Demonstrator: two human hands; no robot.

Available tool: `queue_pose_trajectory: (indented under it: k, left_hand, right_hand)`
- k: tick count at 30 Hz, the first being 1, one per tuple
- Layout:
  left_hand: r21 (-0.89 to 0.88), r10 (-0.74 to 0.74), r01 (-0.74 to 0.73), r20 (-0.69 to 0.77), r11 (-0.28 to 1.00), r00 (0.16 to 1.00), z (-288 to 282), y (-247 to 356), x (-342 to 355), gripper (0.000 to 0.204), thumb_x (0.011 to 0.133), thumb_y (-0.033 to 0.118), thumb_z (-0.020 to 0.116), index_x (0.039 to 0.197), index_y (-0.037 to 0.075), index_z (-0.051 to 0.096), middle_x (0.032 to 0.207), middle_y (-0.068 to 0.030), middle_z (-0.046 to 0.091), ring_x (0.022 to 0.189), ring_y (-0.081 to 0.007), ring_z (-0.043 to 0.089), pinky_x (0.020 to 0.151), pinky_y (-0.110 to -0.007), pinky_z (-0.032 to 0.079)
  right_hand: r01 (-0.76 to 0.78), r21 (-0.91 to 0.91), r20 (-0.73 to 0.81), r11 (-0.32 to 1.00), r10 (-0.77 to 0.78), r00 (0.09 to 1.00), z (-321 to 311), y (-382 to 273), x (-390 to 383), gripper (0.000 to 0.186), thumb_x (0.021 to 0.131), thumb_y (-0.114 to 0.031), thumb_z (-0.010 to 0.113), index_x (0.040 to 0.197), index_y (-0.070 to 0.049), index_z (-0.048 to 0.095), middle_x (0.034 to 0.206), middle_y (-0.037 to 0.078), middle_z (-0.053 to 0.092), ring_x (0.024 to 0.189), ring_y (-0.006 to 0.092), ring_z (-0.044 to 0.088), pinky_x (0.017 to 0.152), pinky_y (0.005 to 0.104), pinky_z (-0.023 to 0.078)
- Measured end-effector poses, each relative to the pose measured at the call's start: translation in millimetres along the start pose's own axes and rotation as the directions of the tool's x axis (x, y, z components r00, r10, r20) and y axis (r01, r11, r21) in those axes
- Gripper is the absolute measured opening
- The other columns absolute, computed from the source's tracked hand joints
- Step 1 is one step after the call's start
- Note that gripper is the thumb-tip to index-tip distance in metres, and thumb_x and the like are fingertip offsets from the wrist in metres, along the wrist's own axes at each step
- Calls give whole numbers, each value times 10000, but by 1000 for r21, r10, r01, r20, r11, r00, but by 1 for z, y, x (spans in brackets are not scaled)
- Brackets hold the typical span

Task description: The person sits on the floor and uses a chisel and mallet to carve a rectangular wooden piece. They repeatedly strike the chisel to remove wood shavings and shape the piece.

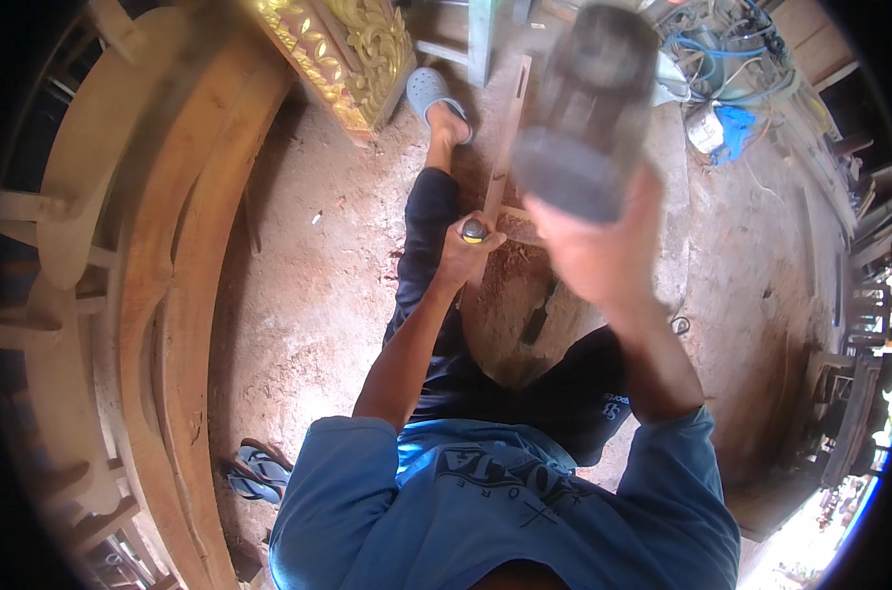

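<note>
My left hand (458, 262) is closed around an upright chisel, whose handle end (473, 231) shows dark with a yellow ring. Its blade is hidden below my fist. Beneath that hand runs a narrow wooden strip (506, 147), with a slot cut near its far end. Raised above and to the right, my right hand (608, 246) grips a thick wooden mallet (593, 118), blurred by motion. The mallet is apart from the chisel. Between my legs lies a broad brown wooden surface (500, 334) with chips and a dark, narrow object on it.
Long curved wooden pieces (195, 246) stand along the left. A gold-carved wooden piece (367, 69) is at the far left of centre. Flip-flops (259, 470) lie on the dusty floor. Cables (736, 59) and a white bucket (704, 130) with blue plastic sit far right.
</note>
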State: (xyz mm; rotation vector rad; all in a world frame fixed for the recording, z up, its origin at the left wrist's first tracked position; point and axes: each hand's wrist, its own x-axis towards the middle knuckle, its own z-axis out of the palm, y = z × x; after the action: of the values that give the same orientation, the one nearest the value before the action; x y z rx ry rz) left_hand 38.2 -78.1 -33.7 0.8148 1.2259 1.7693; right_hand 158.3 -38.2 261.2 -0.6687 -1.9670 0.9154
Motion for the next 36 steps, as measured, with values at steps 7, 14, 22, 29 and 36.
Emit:
queue_pose_trajectory:
  k: [7,14,22,29,36]
  left_hand:
    - [-82,-64,69,61,994,996,-2,4,8,156,856,21,768,892,72,625,848,27,637,743,-55,587,644,-238,485]
    - [54,-106,100,113,994,988,-6,-10,6,214,852,-9,763,817,99,581,763,74,534,706,-28,527,654,-211,451]
    - [148,-28,38,-70,988,997,-1,-5,8,283,839,-11,776,1108,12,690,1080,-25,692,1049,-96,626,917,-275,516]
    - [252,-191,163,88,954,978,-3,5,32,94,879,25,689,831,60,617,810,24,613,730,-49,547,668,-244,460]
    - [332,-409,425,-121,842,904,30,9,104,172,861,121,772,795,70,622,675,11,612,576,-61,534,526,-245,420]
  right_hand:
    - [-56,-516,337,855,263,904,29,137,-33,345,849,-297,703,979,16,643,904,287,684,851,435,688,754,510,532]
    - [-246,3,-11,969,246,969,-34,23,11,256,858,-122,689,1071,9,632,892,130,698,832,244,691,747,359,549]
    - [-126,-664,391,737,485,782,41,134,-63,462,844,-262,690,1234,-28,603,991,221,713,859,402,708,737,502,550]
    - [-630,-200,239,750,661,711,-12,194,-128,277,843,-204,662,1041,-12,636,773,191,671,733,354,686,678,451,523]
    - [-845,-51,200,532,835,513,-29,214,-123,216,845,-201,670,933,-10,620,633,75,585,522,176,583,508,370,460]
